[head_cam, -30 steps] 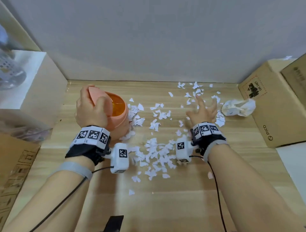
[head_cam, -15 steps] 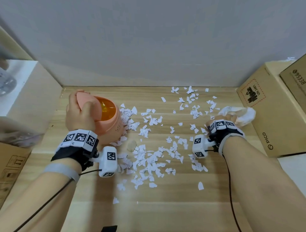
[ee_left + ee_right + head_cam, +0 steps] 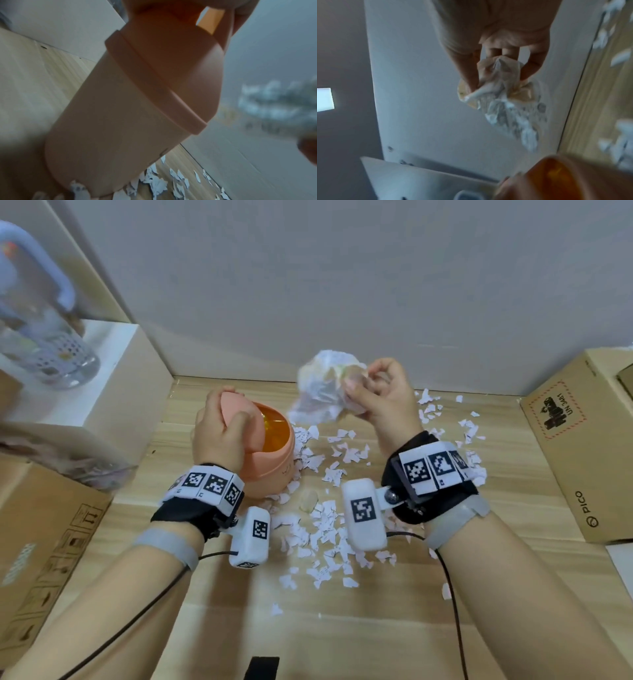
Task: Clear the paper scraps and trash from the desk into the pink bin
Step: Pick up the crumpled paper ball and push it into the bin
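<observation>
Far left on the desk point(image 3: 394, 628), the left hand point(image 3: 219, 436) curls over the domed lid point(image 3: 236, 419) of the pink bin point(image 3: 270, 467), gripping it and holding it tipped back so the orange-lit mouth faces right. The bin stands upright, its long axis vertical. To its right, raised above the desk, the right hand point(image 3: 380, 395) pinches a crumpled wrapper point(image 3: 322, 386) between thumb and fingers point(image 3: 503, 52); the wrapper hangs just right of and above the mouth, apart from the rim. The right hand is therefore the nearer to the drop, which likely runs leftward and down. The wrapper looks thin, translucent and creased. White paper scraps point(image 3: 325, 529) lie scattered across the desk from the bin's base rightward and nearer.
</observation>
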`<action>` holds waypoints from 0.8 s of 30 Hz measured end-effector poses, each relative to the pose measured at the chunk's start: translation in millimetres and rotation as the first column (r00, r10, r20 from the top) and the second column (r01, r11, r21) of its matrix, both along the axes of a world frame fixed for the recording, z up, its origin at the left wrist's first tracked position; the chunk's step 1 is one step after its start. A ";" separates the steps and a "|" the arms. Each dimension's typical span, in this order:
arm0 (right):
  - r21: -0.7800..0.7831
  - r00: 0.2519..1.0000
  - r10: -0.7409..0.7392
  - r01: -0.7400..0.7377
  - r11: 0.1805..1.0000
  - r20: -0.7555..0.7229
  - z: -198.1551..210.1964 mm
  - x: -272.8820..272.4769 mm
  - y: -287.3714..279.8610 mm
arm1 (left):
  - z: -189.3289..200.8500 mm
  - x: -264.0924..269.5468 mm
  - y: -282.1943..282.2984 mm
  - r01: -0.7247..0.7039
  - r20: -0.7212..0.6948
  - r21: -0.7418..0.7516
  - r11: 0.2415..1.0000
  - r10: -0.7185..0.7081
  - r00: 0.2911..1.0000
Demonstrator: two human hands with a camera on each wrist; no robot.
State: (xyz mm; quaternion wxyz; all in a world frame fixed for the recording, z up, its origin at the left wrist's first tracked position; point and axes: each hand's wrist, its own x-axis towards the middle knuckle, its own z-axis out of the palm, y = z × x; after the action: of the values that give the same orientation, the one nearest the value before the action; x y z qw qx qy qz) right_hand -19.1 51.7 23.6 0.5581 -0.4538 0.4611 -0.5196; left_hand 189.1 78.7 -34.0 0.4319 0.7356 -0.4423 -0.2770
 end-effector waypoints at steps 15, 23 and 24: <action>-0.027 0.911 0.087 -0.107 0.994 -0.403 -54.6 83.2 51.8 | 2.8 32.1 15.9 0.317 -0.086 -0.029 0.948 -0.319 0.944; -0.102 0.933 -0.073 0.040 0.994 -0.352 -43.9 79.7 26.6 | 5.8 41.0 16.6 0.411 -0.184 -0.004 0.912 -0.405 0.896; -0.089 0.917 -0.017 -0.020 0.996 -0.398 -45.5 82.4 27.7 | 5.6 40.8 16.5 0.405 -0.189 -0.005 0.914 -0.398 0.898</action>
State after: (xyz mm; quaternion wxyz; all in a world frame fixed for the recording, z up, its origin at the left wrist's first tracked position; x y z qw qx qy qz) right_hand 63.3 79.3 -21.9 0.4317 -0.5754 0.5403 -0.4365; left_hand 229.9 95.2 -28.5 0.3921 0.6068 -0.5373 -0.4351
